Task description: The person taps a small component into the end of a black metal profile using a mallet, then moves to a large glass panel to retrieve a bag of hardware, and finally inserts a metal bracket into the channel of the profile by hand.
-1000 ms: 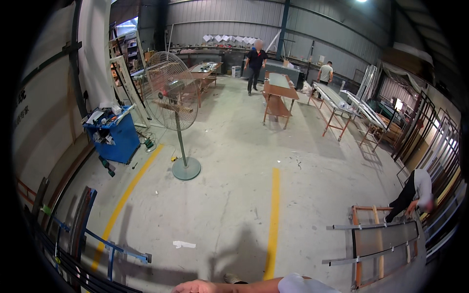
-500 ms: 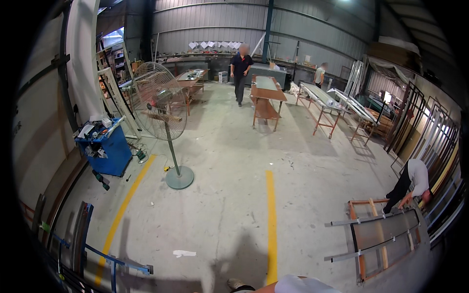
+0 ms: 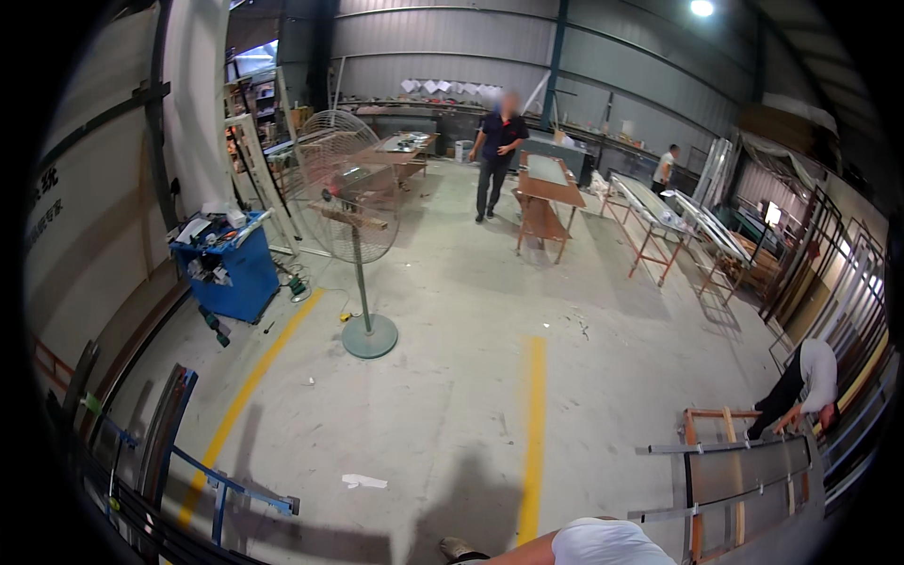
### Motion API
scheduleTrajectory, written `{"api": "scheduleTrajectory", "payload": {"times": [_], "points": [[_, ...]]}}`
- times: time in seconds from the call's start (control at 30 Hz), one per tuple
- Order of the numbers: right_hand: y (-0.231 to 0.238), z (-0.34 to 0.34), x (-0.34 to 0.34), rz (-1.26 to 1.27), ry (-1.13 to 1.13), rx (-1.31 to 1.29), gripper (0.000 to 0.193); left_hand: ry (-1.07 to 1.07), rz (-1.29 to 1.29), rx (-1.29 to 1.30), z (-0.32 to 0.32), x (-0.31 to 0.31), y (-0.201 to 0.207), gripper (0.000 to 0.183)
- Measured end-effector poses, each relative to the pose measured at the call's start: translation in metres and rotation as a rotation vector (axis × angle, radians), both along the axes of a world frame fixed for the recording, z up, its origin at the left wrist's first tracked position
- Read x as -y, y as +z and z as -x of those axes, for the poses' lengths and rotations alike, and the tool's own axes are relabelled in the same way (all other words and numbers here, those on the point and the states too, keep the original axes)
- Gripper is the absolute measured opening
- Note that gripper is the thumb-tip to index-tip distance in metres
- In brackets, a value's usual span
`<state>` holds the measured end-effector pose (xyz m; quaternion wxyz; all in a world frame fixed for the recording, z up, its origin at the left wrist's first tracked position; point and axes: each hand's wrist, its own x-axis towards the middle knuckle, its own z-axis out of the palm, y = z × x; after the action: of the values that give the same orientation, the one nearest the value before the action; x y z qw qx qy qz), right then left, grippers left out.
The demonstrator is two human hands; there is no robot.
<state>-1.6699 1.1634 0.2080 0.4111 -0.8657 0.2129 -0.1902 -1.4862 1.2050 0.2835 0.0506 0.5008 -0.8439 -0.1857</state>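
Neither of my hands shows. At the lower edge a bare stretch of my arm (image 3: 524,550) comes out of a white sleeve (image 3: 607,544); its hand lies outside the picture. Left of the arm, the tip of a shoe (image 3: 456,546) rests on the concrete floor beside a yellow line (image 3: 533,443). A torn white scrap (image 3: 363,481) lies on the floor ahead. At the lower left stands a blue metal rack (image 3: 231,487) with long dark profiles (image 3: 162,438).
A pedestal fan (image 3: 363,282) stands ahead left, near a blue tool cart (image 3: 231,278). One person (image 3: 497,155) walks between worktables (image 3: 551,188). Another person (image 3: 805,377) bends over a framed panel (image 3: 744,471) at right. A third person (image 3: 666,171) stands farther back.
The room has shifted rightward in the picture, and more of my arm and sleeve shows. The walking person has come closer. The person at the back has turned.
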Motion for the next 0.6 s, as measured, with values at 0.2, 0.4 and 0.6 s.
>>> {"api": "scheduleTrajectory", "payload": {"times": [0.2, 0.4, 0.6], "points": [[0.012, -0.017, 0.012, -0.154, -0.061, 0.139, 0.024, -0.017, -0.042, 0.048, -0.023, 0.005, 0.012, 0.023], [0.015, -0.022, 0.033, -0.967, -0.173, 0.57, 0.055, 0.437, 0.582, -0.489, -0.037, 0.032, -0.003, 0.027], [0.016, -0.034, 0.05, -1.509, 0.121, 0.748, 0.052, 0.8, -0.069, -0.664, -0.044, 0.026, 0.021, 0.029]]}}
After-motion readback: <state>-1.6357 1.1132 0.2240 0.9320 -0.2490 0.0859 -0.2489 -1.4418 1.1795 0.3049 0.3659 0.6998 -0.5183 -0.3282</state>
